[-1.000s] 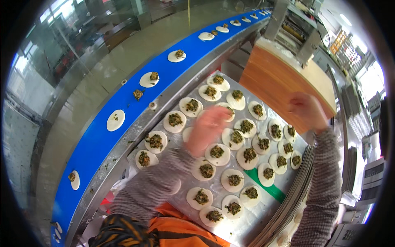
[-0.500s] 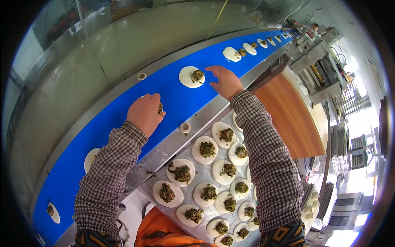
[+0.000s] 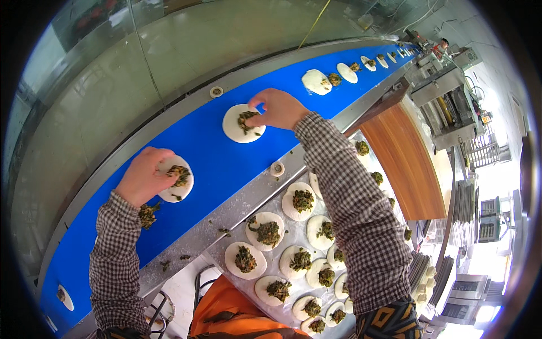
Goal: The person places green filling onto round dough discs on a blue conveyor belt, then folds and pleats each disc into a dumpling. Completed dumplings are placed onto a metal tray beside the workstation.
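Note:
My left hand [image 3: 148, 176] reaches over a round white dough disc [image 3: 185, 192] on the blue conveyor belt [image 3: 228, 171]. Its thumb touches the chopped green vegetable filling [image 3: 182, 175], and the bent fingers rest by the disc's far edge, apart from the thumb. Farther right, my right hand [image 3: 282, 108] is over another dough disc [image 3: 234, 127]. The right thumb presses into that disc's filling [image 3: 247, 121], while the index finger curves above, apart from it. Below my left wrist, a loose clump of filling [image 3: 148, 216] lies on the belt.
A metal tray [image 3: 226, 240] full of filled dough discs stands at the belt's near side, under my right forearm. More discs with filling line the belt toward machinery [image 3: 446, 107] at the far right. A brown wooden panel [image 3: 403, 164] stands right of the tray.
My left hand has moved left and nearer along the belt, uncovering a disc with filling. My right hand has moved left onto its disc, the thumb now in the filling.

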Demonstrator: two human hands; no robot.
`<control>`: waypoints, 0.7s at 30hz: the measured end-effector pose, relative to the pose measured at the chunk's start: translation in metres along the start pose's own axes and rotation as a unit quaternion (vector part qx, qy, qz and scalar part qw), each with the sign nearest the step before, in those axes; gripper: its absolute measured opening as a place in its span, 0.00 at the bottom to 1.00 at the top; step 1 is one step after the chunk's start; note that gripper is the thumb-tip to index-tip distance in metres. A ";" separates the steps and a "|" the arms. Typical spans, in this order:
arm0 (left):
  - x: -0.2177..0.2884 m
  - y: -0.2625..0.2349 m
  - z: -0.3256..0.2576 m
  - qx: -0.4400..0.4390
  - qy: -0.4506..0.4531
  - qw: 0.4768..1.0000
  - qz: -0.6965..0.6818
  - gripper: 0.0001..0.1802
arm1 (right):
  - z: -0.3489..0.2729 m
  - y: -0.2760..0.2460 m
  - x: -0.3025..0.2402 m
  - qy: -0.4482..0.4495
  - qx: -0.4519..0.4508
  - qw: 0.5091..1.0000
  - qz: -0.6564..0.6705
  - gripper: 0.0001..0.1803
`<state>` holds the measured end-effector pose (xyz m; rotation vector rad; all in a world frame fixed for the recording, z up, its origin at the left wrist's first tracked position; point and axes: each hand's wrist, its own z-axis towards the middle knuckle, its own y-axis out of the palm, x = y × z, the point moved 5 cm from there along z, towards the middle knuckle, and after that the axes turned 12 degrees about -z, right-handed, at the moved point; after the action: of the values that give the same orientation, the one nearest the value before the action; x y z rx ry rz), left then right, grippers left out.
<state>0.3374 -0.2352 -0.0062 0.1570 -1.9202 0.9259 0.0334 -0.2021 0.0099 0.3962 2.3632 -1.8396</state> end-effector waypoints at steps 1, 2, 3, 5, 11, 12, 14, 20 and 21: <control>-0.002 -0.008 -0.009 0.038 0.023 0.998 0.053 0.31 | 0.001 0.001 -0.003 0.014 0.025 1.000 -0.004 0.40; -0.009 -0.015 -0.014 0.036 -0.007 0.998 0.049 0.35 | 0.004 0.008 -0.007 0.049 0.014 0.999 0.005 0.39; -0.014 -0.019 -0.020 0.015 -0.008 0.999 0.052 0.35 | 0.006 0.013 -0.015 0.029 -0.014 0.999 0.004 0.40; -0.029 -0.032 -0.028 -0.017 -0.049 0.995 0.080 0.35 | 0.011 0.021 -0.029 0.047 -0.100 0.994 -0.014 0.43; -0.069 -0.058 -0.050 -0.111 -0.046 0.993 0.012 0.22 | 0.026 0.053 -0.091 0.011 -0.144 0.990 -0.001 0.45; -0.075 -0.061 -0.056 -0.125 -0.058 0.990 -0.018 0.22 | 0.026 0.060 -0.100 0.010 -0.056 0.997 0.055 0.43; -0.084 -0.064 -0.064 -0.165 -0.081 0.982 -0.032 0.22 | 0.028 0.077 -0.110 0.040 0.033 0.990 0.128 0.37; -0.112 -0.075 -0.108 -0.185 -0.124 0.968 0.112 0.29 | 0.029 0.101 -0.192 0.001 -0.081 0.978 0.194 0.25; -0.116 -0.084 -0.118 -0.138 -0.126 0.963 0.195 0.31 | 0.017 0.095 -0.197 0.015 -0.108 0.971 0.212 0.27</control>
<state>0.5212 -0.2471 -0.0254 -0.2935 -2.3472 0.9103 0.2472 -0.2232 -0.0333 0.8297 2.2403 -1.3796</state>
